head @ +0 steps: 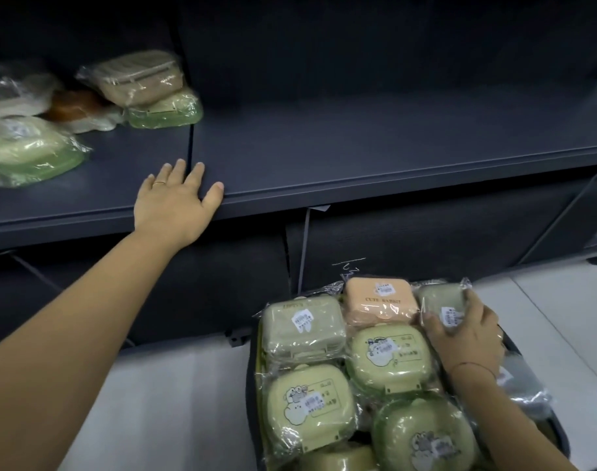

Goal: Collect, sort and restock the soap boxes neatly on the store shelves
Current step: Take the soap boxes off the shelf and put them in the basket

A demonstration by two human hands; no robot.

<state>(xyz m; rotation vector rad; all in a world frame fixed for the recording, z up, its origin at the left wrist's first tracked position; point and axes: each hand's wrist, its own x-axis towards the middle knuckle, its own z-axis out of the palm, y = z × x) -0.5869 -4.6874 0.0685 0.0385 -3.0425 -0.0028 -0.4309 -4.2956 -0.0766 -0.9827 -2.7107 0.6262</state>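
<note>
A dark container [558, 440] on the floor holds several plastic-wrapped soap boxes, mostly green, with one orange box [378, 297] at its far side. My right hand [467, 331] grips a grey-green wrapped soap box [439, 300] at the container's far right corner. My left hand [178, 202] lies flat with spread fingers on the front edge of the dark shelf [358, 154]. On the shelf's left part sit a beige box stacked on a green one [164, 110], another green box [35, 151], and an orange-and-white one [76, 107].
The shelf's right section, past the divider seam [191, 144], is bare dark board. Below it is a lower shelf bay with slanted brackets [302, 246]. The floor [174, 396] is pale tile. More wrapped items [8, 93] sit at the far left.
</note>
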